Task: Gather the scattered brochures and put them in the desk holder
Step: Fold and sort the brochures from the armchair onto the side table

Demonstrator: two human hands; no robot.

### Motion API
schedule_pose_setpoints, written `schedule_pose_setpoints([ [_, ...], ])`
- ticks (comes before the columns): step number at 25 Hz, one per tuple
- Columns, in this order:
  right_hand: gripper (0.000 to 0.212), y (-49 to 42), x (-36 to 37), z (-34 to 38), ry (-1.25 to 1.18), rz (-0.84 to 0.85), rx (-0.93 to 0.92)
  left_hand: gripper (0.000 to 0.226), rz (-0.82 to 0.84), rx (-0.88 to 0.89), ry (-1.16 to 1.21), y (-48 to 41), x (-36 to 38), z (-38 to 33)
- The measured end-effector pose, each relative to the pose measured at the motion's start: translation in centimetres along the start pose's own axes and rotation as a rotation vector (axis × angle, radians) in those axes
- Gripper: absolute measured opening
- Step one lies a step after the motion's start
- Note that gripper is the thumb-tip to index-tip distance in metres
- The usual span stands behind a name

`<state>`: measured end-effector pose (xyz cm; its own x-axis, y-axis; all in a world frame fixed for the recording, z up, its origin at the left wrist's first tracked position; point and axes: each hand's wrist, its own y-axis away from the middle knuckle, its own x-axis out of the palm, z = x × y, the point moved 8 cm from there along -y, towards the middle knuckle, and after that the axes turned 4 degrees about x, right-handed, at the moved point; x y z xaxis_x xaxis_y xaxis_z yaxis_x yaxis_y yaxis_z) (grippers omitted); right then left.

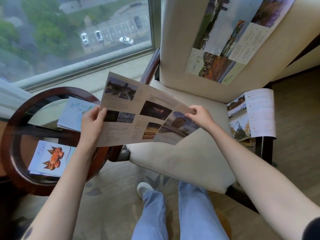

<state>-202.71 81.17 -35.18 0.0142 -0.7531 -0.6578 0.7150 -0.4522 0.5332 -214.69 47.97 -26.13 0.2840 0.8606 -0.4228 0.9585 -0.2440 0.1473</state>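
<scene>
Both hands pinch an unfolded brochure [147, 116] above the chair [181, 153], the left hand [92, 121] gripping its 9 o'clock edge and the right hand [199, 116] its 3 o'clock edge. Two more brochures lie on the round table [10, 135] at 9 o'clock, a crab one [51, 158] and a blue one [74, 113]. Others drape the chair's back [239, 37] at 1 o'clock and its armrest [251, 115] at 3 o'clock.

head: worn high | faces forward and down | close over hands [145, 122] | single view
</scene>
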Motion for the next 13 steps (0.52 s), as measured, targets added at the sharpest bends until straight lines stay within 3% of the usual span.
schedule_pose_setpoints([
  [1, 0.007, 0.2, 0.0, 0.3, -0.053, 0.063, -0.036, 0.023, -0.016, -0.023, -0.013, 0.0, 0.0, 0.7],
  [4, 0.032, 1.9, -0.9, 2.6, -0.111, 0.277, -0.163, 0.018, -0.092, -0.104, -0.048, -0.3, -0.2, 2.0],
  [7, 0.027, 3.0, -3.4, 4.7, -0.178, 0.416, -0.187, 0.026, -0.141, -0.107, -0.175, -0.5, 0.1, 2.0],
  [10, 0.009, 3.3, -5.2, 7.3, -0.211, 0.373, -0.145, 0.048, -0.074, -0.034, -0.187, -0.2, 2.7, 0.8],
  [13, 0.013, 3.3, -4.9, 9.6, -0.224, 0.233, -0.104, 0.060, 0.076, 0.135, -0.257, 1.1, 6.8, -1.5],
])
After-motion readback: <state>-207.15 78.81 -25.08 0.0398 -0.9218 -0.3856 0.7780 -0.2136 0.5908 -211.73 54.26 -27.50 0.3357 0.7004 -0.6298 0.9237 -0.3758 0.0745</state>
